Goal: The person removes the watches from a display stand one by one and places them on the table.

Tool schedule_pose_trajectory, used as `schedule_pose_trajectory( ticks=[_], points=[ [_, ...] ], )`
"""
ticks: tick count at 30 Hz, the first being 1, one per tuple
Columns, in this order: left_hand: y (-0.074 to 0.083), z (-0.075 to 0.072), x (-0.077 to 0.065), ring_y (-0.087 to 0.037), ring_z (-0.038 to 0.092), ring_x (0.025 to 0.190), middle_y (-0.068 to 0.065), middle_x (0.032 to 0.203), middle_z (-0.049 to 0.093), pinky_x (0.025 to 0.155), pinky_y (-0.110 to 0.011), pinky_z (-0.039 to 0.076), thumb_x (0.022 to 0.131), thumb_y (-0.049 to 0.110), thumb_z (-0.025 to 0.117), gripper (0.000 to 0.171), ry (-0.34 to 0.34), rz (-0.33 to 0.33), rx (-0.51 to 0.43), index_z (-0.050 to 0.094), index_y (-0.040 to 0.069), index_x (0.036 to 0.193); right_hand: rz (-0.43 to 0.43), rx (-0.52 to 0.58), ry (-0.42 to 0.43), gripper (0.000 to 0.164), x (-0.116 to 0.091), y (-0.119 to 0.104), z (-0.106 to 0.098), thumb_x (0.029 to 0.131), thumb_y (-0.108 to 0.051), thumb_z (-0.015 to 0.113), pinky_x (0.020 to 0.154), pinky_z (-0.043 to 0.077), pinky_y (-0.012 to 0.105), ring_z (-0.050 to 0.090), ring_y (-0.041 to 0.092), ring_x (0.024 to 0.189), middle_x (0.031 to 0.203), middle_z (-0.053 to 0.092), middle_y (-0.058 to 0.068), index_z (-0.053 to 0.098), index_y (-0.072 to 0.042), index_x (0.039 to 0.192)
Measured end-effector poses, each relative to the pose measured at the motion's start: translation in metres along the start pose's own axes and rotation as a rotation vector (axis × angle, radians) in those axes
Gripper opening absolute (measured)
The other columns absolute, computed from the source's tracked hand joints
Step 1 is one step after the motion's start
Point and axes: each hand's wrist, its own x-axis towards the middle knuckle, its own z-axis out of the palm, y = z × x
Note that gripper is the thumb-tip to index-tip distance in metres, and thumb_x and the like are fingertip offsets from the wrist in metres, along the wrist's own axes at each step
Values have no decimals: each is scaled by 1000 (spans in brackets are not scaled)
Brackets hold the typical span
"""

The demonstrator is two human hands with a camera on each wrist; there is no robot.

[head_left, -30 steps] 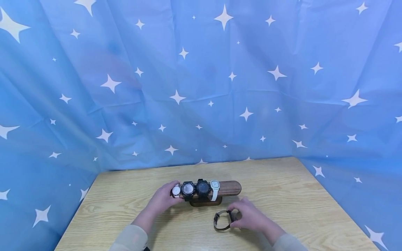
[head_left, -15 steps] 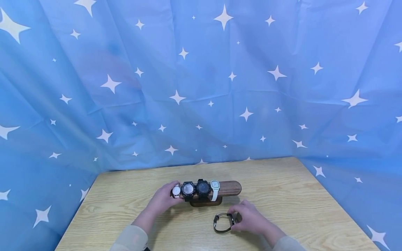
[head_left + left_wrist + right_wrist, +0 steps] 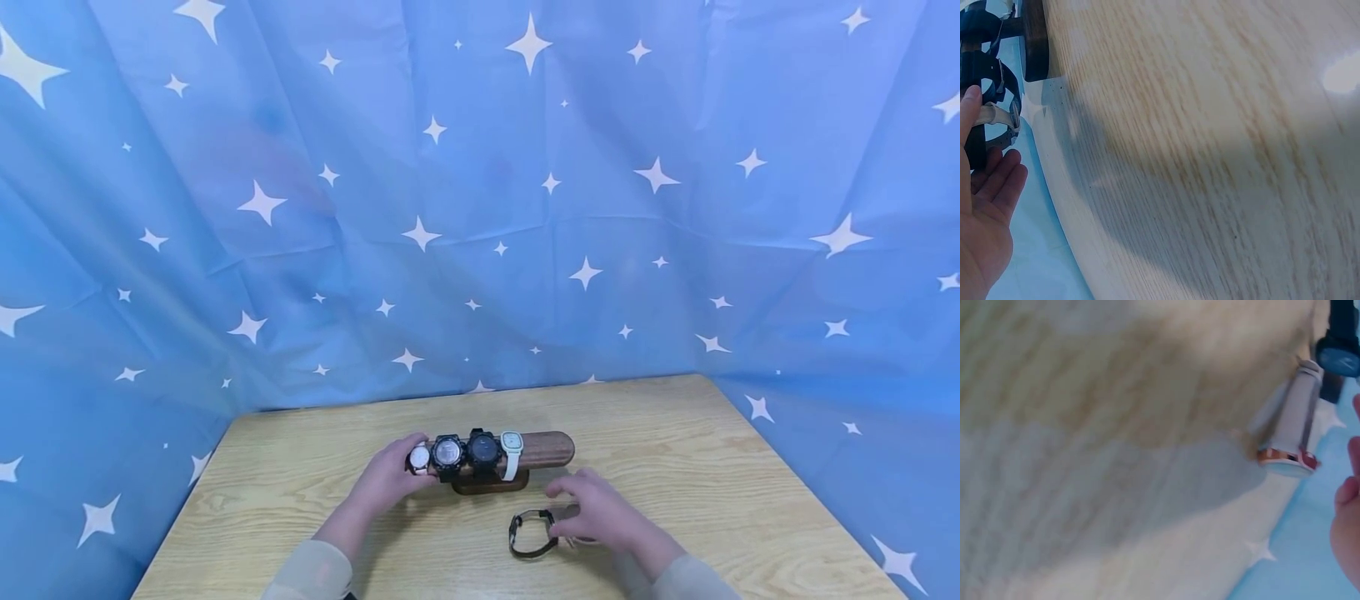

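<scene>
My left hand (image 3: 390, 477) holds the left end of a wooden watch stand (image 3: 547, 450), thumb and fingers on opposite sides of its bar beside a white-faced watch (image 3: 420, 457). In the left wrist view, this watch's pale strap (image 3: 994, 115) loops round the bar close to the hand (image 3: 988, 231). My right hand (image 3: 596, 512) is over the table with thumb and index finger spread, thumb tip right at a dark-strapped watch (image 3: 517, 533) standing on its edge. A pale-strapped watch with a rose-gold case (image 3: 1288, 419) lies near the right hand, mostly hidden under it in the head view.
The bar also carries a chunky black watch (image 3: 448, 452), another black watch (image 3: 483, 450) and a mint square watch (image 3: 512, 443). Bare bar shows at its right end. A light wood table (image 3: 300, 467) meets a blue star-patterned curtain (image 3: 480, 208) behind.
My right hand's index finger and thumb have parted, letting go of the dark-strapped watch, which stays standing on the table. The left hand keeps its hold on the stand.
</scene>
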Motion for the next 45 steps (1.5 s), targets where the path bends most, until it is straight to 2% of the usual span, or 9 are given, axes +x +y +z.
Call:
schedule_pose_trajectory(
  ticks=[6, 13, 18, 25, 35, 45],
  points=[
    [-1, -1, 0, -30, 56, 108, -11, 122, 59, 88, -45, 49, 72, 33, 81, 69, 5, 8, 5, 53, 8, 129, -47, -16, 32, 51, 12, -7, -11, 73, -30, 79, 86, 46, 46, 51, 26, 101, 111, 61, 4, 63, -5, 114],
    [1, 1, 0, -30, 56, 108, -11, 122, 59, 88, -44, 49, 72, 33, 80, 69, 4, 20, 4, 52, 8, 129, 10, 17, 94, 59, 20, -13, -21, 72, -31, 79, 90, 45, 48, 51, 26, 105, 112, 58, 2, 58, -6, 120],
    [2, 1, -1, -33, 53, 113, -13, 126, 56, 92, -47, 46, 71, 33, 81, 71, 9, 8, 3, 51, 7, 131, 1, -4, 129, 63, 26, -14, -23, 73, -29, 79, 94, 43, 47, 50, 25, 109, 113, 57, 3, 55, -5, 126],
    [2, 1, -1, -32, 54, 112, -13, 126, 56, 91, -47, 47, 72, 33, 80, 71, 6, 4, 4, 51, 7, 131, -15, -8, 142, 58, 36, -17, -23, 74, -26, 78, 91, 45, 44, 51, 22, 104, 107, 57, 1, 58, -6, 124],
    [3, 0, -2, -32, 54, 111, -12, 125, 57, 90, -47, 47, 72, 33, 80, 68, 6, 12, -9, 52, 9, 129, -10, -1, 146, 59, 57, -25, -20, 74, -24, 79, 96, 41, 47, 53, 27, 106, 109, 59, 3, 57, -3, 124],
    [3, 0, -2, -32, 55, 109, -13, 125, 57, 89, -48, 47, 72, 33, 80, 69, 9, 8, -28, 52, 8, 130, 24, 15, 109, 61, 73, -33, -12, 75, -24, 79, 89, 46, 42, 53, 22, 99, 110, 54, 7, 56, -3, 127]
  ],
)
